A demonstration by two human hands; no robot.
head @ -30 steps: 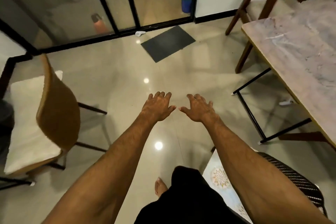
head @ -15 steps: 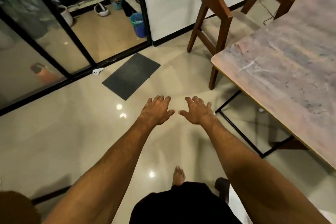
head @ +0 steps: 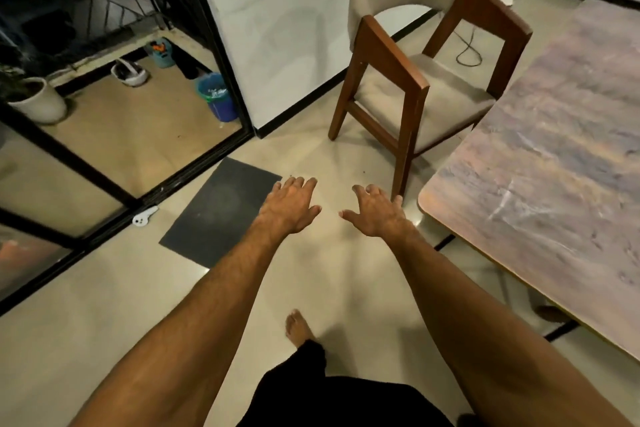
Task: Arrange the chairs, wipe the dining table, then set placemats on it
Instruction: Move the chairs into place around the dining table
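While both arms reach forward at mid-frame, the left hand (head: 290, 206) and right hand (head: 375, 213) hang palm-down above the beige tiled floor (head: 104, 305), each grip apart and holding nothing. A brown wooden chair with a beige upholstered seat and curved back (head: 420, 66) stands at upper centre, its seat edge just beside the corner of the mottled pink-brown stone tabletop (head: 554, 156) that fills the right of the frame. It sits angled to that corner, not squared in. No cloth and no placemats appear on the tabletop. Judgement: the task is at its first stage; this chair is yet to be positioned, and wiping and placemat setting remain. A dark grey floor mat (head: 221, 208) lies at centre left.
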